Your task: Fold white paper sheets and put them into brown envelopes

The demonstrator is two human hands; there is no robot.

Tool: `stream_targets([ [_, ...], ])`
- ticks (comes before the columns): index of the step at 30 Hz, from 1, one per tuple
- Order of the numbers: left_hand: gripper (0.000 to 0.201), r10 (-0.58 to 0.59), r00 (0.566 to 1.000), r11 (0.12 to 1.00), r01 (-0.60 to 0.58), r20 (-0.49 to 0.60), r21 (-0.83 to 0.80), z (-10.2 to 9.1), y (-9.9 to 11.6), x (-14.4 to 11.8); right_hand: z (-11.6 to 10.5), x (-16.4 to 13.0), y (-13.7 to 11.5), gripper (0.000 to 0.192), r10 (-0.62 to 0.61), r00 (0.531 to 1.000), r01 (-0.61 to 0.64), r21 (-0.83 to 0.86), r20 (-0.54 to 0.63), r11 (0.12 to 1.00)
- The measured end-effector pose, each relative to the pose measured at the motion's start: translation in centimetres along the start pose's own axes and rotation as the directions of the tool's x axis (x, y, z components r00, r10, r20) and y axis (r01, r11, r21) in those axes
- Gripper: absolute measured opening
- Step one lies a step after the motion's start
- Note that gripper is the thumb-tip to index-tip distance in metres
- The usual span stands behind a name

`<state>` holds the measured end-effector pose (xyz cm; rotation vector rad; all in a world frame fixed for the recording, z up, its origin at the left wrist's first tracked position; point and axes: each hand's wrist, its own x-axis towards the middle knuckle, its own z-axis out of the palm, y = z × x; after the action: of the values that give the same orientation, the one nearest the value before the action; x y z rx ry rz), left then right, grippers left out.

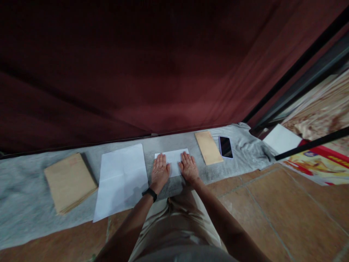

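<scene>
1. Curtain (141, 65): dark red fabric, soft folds, fills the top half; detail lost in shadow.
2. Cloth (24, 203): grey, wrinkled strip on the tile floor (272, 218); left end cut off by the frame.
3. Sheet (121, 180): white paper, faint crease lines, at 9 o'clock of the hands, near edge hanging off the cloth onto the tile.
4. Envelope stack (69, 182): tan, flat, rectangular, further out at 9 o'clock.
5. Envelope (208, 147): single tan one, at 2 o'clock of the right hand.
6. Folded paper (174, 160): white, small rectangle, under both hands; near corners hidden by the palms.
7. Left hand (160, 171): flat, fingers straight and together, palm pressing on the folded paper's left part, gripping nothing. Black band at the wrist.
8. Right hand (188, 168): same flat spread, pressing the paper's right part, nothing grasped.
9. Phone (226, 147): dark screen, pale case, just beside the envelope at its 3 o'clock.
</scene>
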<state>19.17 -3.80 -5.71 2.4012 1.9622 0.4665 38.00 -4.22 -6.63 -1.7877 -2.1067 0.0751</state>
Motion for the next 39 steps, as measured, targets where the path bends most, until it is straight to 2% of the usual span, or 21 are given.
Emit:
stream_targets([
  [9,0.064,-0.034,0.999,0.999,0.034,0.000,-0.003,-0.4,0.0,-1.0,-1.1,-1.6,1.6,0.057,0.034,0.999,-0.034,-0.014,0.003,0.999],
  [17,0.061,-0.023,0.999,1.000,0.023,-0.030,0.017,-1.2,0.3,-3.1,-1.7,-2.8,2.4,0.057,0.056,0.998,-0.055,-0.056,0.005,0.997],
  [21,0.059,0.084,0.996,0.996,-0.084,0.022,-0.009,-1.2,2.6,-3.4,-1.8,-3.2,2.6,0.057,0.055,0.998,-0.055,-0.076,0.005,0.996],
  [25,0.060,0.170,0.983,0.985,-0.166,0.071,-0.055,-0.3,5.3,-2.8,-1.8,-3.4,2.8,0.057,0.049,0.999,-0.049,-0.078,-0.004,0.996],
  [27,0.062,0.186,0.980,0.981,-0.182,0.068,-0.063,0.0,5.6,-2.9,-1.8,-3.6,3.0,0.057,0.039,0.999,-0.039,-0.073,-0.006,0.997],
  [31,0.063,0.279,0.958,0.960,-0.275,0.067,-0.057,-0.4,4.6,-4.2,-2.4,-3.8,2.6,0.052,0.027,1.000,-0.027,-0.026,-0.005,0.999],
  [33,0.063,0.323,0.943,0.946,-0.320,0.074,-0.048,-0.8,4.0,-5.2,-2.7,-3.6,1.7,0.050,-0.022,1.000,0.022,0.025,0.021,0.999],
  [35,0.062,0.352,0.932,0.936,-0.349,0.089,-0.046,-1.1,3.7,-6.2,-2.8,-3.3,0.4,0.048,-0.135,0.988,0.129,0.088,0.070,0.988],
  [37,0.059,0.369,0.923,0.929,-0.366,0.106,-0.050,-1.1,3.6,-6.9,-2.7,-2.8,-0.9,0.046,-0.266,0.956,0.248,0.141,0.122,0.958],
  [39,0.055,0.381,0.917,0.925,-0.378,0.122,-0.049,-1.0,3.6,-7.3,-2.3,-2.1,-1.9,0.046,-0.334,0.930,0.312,0.154,0.151,0.938],
])
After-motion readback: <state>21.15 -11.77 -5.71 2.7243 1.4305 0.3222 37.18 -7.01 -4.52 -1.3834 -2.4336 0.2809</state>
